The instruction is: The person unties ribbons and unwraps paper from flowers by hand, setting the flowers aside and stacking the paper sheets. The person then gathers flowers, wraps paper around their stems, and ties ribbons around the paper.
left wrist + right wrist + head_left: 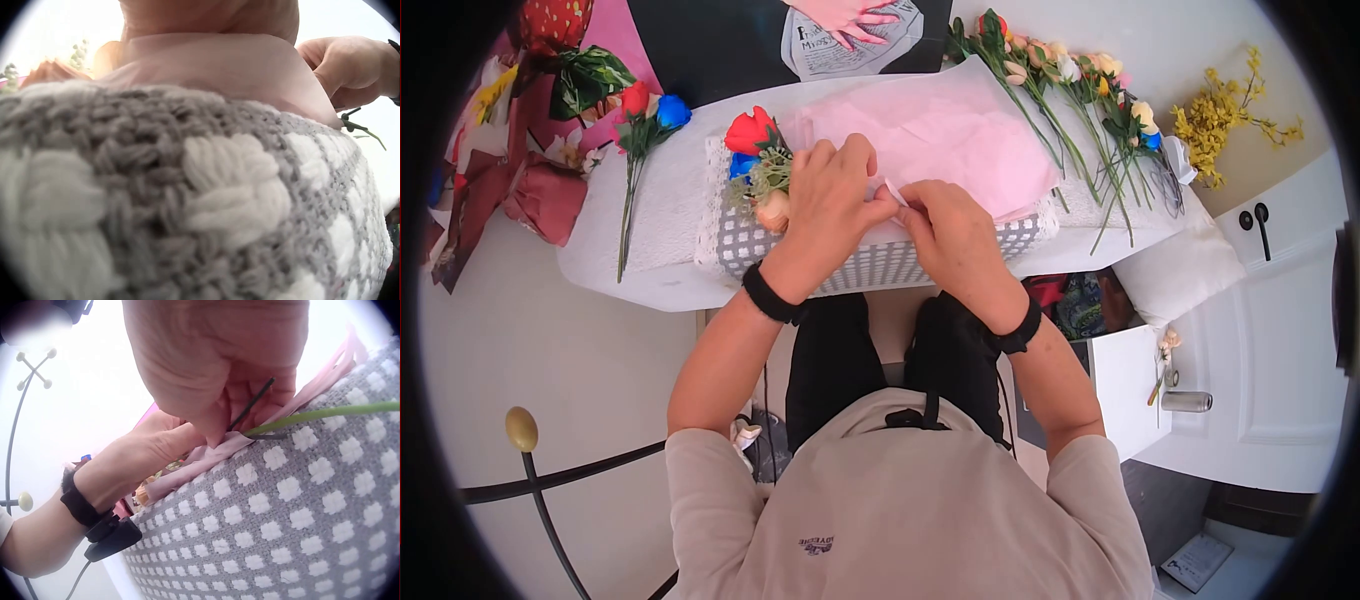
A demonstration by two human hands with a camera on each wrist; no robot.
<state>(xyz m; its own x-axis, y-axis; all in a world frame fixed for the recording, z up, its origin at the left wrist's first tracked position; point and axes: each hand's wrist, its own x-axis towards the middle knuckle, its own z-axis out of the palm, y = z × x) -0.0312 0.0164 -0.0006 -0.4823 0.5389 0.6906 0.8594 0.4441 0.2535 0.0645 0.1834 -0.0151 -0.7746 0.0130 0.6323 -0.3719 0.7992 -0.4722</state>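
Pink wrapping paper (940,130) lies over the grey-and-white crocheted cloth (880,268). My left hand (825,205) pinches a gathered edge of the paper, its fingers curled beside a bunch with a red rose (750,130), a blue flower and a peach flower (773,212). Close to its right, my right hand (955,230) pinches the same gathered paper. In the right wrist view, green stems (325,415) come out by the right hand (219,362), and the folded paper (200,464) runs toward the left hand (147,453). Fingertips of the left hand are hidden in the left wrist view.
Red and blue flowers (640,120) lie on the white table (670,225) at left, near a wrapped bouquet (550,190). Several loose flower stems (1090,140) lie at the right, with a yellow sprig (1225,115) beyond. A black board (720,50) stands behind.
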